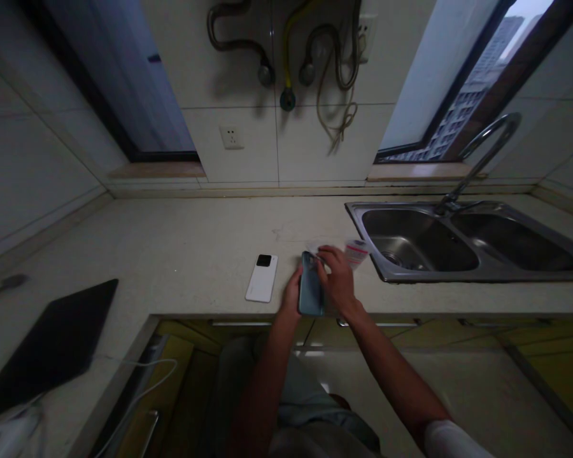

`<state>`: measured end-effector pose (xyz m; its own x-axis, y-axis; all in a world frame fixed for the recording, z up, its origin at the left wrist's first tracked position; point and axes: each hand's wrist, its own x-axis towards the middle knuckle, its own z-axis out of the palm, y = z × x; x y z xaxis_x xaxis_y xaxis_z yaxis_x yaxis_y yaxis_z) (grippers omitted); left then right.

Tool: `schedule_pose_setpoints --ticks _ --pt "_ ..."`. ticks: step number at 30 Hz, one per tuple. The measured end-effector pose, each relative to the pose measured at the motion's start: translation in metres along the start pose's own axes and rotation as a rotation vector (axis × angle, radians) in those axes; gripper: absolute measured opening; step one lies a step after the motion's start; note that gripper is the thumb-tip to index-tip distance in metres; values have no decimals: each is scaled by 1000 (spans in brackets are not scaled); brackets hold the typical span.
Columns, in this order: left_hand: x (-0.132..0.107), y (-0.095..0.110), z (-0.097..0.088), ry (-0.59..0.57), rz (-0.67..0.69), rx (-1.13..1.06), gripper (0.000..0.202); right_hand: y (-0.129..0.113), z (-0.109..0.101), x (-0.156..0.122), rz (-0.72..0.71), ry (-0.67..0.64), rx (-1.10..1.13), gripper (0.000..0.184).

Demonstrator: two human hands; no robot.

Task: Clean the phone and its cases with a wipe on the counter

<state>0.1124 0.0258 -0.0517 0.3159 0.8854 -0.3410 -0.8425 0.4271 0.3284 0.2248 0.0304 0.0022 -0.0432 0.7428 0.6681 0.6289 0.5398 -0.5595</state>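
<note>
My left hand is closed around the left side of a blue-green phone case, held at the counter's front edge. Whether a phone sits inside it, I cannot tell. My right hand has its fingers bent together at the case's upper right corner, near the camera area. What they pinch is too small and blurred to make out. A clear plastic wrapper with a red and white label shows just beyond the right hand. To the left of my hands, a white phone lies back up, its black camera block at the far end.
A steel double sink with a curved faucet is set into the counter at right. At left lie a black flat panel and a white cable. Hoses hang on the tiled wall.
</note>
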Motion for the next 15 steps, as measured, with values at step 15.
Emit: schedule_pose_setpoints --ticks 15 --pt "-7 6 -4 117 120 -28 50 -18 5 -65 -227 -604 -48 45"
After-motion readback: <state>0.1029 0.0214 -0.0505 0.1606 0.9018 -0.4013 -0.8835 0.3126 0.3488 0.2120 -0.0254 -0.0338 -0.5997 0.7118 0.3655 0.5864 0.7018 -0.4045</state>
